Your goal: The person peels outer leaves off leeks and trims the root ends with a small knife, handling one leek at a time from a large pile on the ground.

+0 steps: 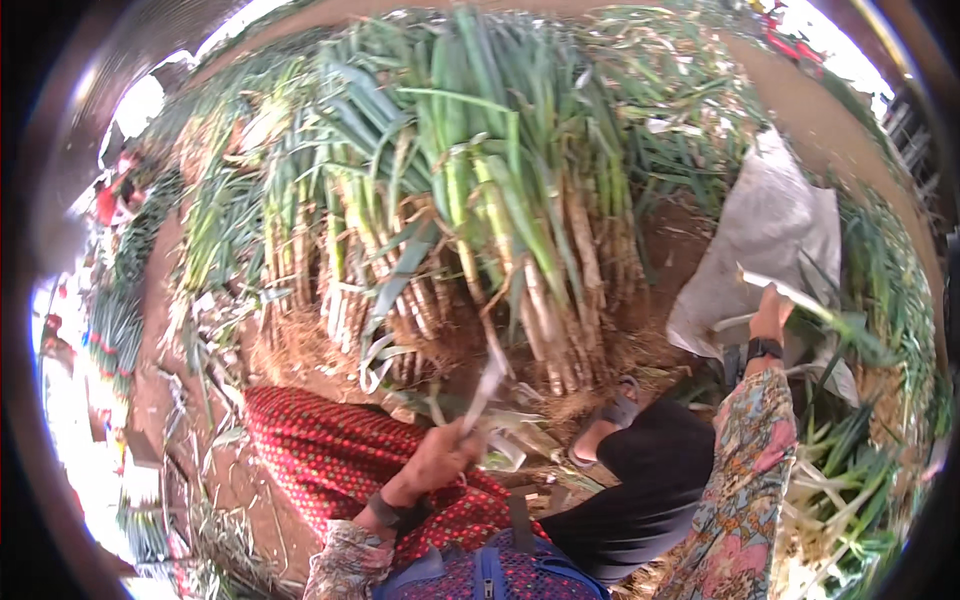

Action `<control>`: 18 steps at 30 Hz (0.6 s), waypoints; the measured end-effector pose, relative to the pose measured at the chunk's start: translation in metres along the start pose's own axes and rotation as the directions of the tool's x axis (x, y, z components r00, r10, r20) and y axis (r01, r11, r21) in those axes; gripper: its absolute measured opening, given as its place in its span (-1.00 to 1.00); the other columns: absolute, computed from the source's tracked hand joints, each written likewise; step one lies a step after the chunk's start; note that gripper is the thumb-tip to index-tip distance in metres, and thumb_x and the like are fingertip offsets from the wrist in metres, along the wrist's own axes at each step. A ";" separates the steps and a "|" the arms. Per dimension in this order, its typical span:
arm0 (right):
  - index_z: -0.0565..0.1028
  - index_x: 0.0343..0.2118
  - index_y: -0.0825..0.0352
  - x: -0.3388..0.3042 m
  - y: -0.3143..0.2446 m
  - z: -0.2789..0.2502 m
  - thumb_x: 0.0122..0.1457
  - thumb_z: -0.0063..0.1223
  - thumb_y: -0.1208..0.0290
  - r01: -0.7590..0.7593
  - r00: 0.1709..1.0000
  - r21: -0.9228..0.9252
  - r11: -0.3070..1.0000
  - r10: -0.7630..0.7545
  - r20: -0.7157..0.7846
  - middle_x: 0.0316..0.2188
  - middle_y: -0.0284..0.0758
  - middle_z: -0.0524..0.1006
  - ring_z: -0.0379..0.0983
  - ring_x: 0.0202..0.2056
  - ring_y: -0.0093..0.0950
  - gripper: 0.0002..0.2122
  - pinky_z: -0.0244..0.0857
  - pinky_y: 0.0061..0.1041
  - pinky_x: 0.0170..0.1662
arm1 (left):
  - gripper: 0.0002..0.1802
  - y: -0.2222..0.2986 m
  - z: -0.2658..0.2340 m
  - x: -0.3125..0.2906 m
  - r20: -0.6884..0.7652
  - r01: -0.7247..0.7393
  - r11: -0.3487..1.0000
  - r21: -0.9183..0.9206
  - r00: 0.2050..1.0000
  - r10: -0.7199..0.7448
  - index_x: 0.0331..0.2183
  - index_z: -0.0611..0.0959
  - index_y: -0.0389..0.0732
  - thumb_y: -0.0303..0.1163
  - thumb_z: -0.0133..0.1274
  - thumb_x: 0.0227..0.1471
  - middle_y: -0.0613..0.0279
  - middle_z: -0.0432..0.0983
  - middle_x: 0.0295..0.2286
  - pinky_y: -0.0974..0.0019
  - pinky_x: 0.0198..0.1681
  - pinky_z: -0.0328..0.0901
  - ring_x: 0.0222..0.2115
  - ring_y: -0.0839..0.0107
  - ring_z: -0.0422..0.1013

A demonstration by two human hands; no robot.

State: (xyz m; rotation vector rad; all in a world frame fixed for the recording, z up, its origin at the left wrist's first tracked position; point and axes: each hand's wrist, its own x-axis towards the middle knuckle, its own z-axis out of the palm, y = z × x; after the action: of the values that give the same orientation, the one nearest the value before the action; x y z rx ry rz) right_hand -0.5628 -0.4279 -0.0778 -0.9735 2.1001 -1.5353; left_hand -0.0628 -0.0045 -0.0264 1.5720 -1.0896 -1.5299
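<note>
My left hand (445, 460) is closed around the handle of a knife (487, 388), above the red dotted cloth over my left leg. The pale blade points up and is smeared by motion. Out to the right, my right hand (770, 312) grips a trimmed leek (800, 298), its white end to the left and green leaves to the right. Beneath that leek lies a white sack (765, 230). In front of me a big heap of leeks (540, 220) stands with roots toward me and green tops away.
More leeks (820, 510) lie loose at the lower right, beside my right arm. Cut leaves and peelings (520, 440) litter the soil between my legs. My sandalled foot (610, 420) is close to the heap's roots. Further bundles of leeks (115, 330) line the far left.
</note>
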 end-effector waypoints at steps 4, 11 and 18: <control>0.48 -0.15 0.27 -0.185 -0.024 0.114 0.19 -0.01 0.44 -0.395 0.636 0.121 0.911 0.176 0.751 -0.43 -0.32 0.56 0.48 -0.52 -0.47 -0.82 0.31 -0.49 -0.55 | -0.56 -0.023 -0.012 -0.016 0.159 -0.235 0.791 0.565 0.972 0.176 0.04 0.44 -0.21 -0.24 0.01 0.17 0.01 0.50 -0.29 0.15 -0.26 0.37 -0.31 0.08 0.46; 0.29 0.15 0.28 -0.362 -0.045 0.167 0.15 0.01 0.23 0.773 0.515 -0.309 0.553 -0.263 0.816 -0.12 0.00 0.50 0.43 -0.07 -0.01 -0.49 0.32 -0.14 0.02 | -0.52 -0.026 -0.016 0.010 -0.032 -0.186 0.767 0.614 0.965 0.260 0.02 0.45 -0.17 -0.23 0.07 0.08 0.00 0.41 -0.11 0.09 -0.06 0.32 -0.12 0.01 0.39; 0.26 0.18 0.37 -0.329 -0.063 0.150 0.07 0.10 0.05 0.587 0.198 -0.238 0.774 0.148 0.969 0.20 0.10 0.20 0.18 0.19 0.01 -0.33 0.13 -0.09 0.19 | -0.62 -0.010 -0.030 0.031 -0.003 -0.285 0.854 0.437 0.948 0.317 -0.07 0.56 -0.24 -0.27 0.07 0.10 -0.04 0.51 -0.19 0.19 -0.10 0.34 -0.15 0.08 0.45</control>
State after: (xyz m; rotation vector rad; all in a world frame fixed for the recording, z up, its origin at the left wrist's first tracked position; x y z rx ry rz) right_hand -0.2172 -0.3077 -0.1057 -1.8942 1.3390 0.0466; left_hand -0.0335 -0.0303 -0.0463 1.6244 -1.6296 -1.0541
